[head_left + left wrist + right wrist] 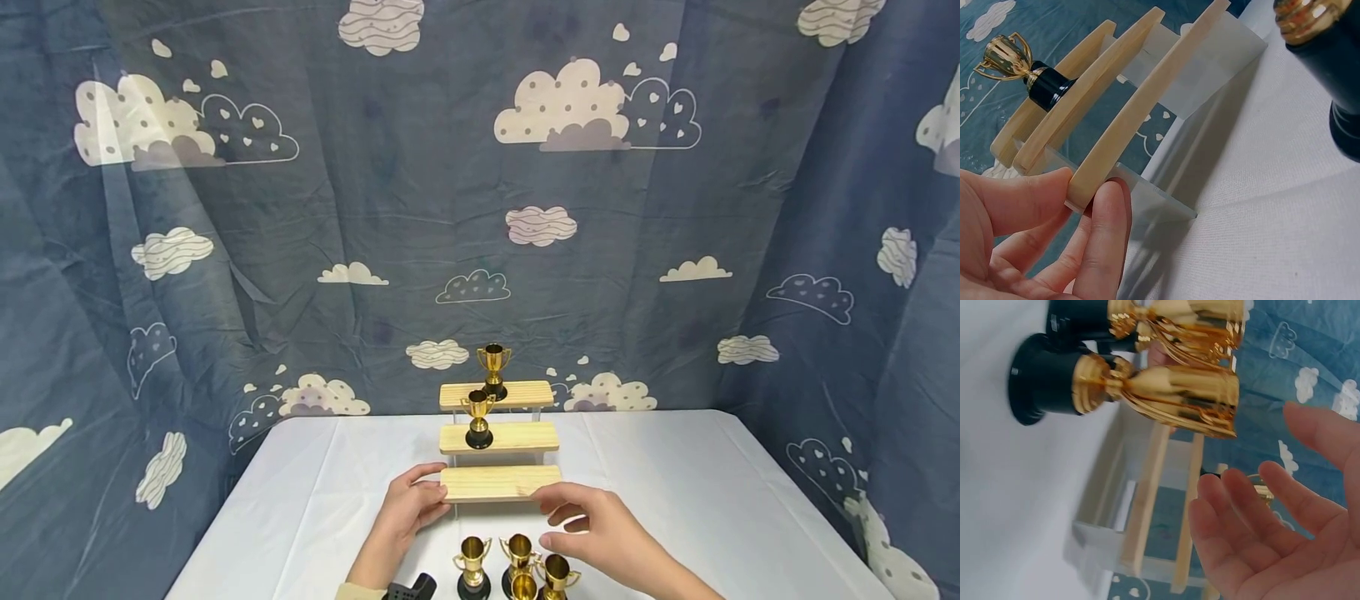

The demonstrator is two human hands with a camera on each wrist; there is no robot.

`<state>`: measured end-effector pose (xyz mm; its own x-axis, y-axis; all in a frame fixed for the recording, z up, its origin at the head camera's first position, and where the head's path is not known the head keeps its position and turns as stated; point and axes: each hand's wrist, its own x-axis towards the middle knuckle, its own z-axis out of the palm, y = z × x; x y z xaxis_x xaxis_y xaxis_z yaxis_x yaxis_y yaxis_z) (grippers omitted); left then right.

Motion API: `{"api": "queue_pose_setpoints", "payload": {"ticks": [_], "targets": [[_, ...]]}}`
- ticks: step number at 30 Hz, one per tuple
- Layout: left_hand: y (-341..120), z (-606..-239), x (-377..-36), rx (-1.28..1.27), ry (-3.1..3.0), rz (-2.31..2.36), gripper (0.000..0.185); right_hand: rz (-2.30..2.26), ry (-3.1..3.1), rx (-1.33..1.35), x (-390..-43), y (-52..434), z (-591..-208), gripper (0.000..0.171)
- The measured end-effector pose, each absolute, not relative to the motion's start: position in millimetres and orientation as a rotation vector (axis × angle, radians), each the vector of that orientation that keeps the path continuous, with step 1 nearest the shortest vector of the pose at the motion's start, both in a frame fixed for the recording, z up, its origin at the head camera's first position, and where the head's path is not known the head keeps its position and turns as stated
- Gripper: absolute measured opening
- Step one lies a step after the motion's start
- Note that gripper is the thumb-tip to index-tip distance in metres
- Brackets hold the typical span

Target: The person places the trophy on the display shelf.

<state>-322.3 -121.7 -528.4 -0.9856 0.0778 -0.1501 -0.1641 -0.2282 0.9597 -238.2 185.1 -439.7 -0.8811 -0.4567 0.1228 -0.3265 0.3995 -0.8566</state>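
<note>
My left hand point(405, 510) pinches the left end of the lowest wooden shelf point(498, 483) of a three-tier stand, thumb on top and fingers underneath in the left wrist view. My right hand point(596, 527) is by that shelf's right end, its fingers loosely bent and holding nothing. One small gold trophy cup point(493, 367) with a black base stands upright on the top shelf point(534, 394). A second trophy cup point(478, 417) stands on the middle shelf point(525, 437). In the right wrist view, trophies point(1179, 394) in the foreground partly block the stand.
Several more gold trophies point(472, 562) stand close together in front of the stand, between my forearms. The stand has clear side panels point(1160, 200) and sits on a white-covered table point(660, 483). Behind hangs a blue curtain point(420, 183) with cloud prints.
</note>
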Motion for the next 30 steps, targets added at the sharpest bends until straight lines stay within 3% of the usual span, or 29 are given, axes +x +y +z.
{"api": "queue_pose_setpoints", "payload": {"ticks": [23, 30], "targets": [[-121.9, -529.3, -321.1, -0.133, 1.891, 2.326, 0.052, -1.412, 2.364, -0.664, -218.7, 201.5, -470.9, 0.044], [-121.8, -529.1, -320.3, -0.135, 1.889, 2.327, 0.052, -1.417, 2.391, -0.669, -217.2, 200.7, -478.3, 0.034]]}}
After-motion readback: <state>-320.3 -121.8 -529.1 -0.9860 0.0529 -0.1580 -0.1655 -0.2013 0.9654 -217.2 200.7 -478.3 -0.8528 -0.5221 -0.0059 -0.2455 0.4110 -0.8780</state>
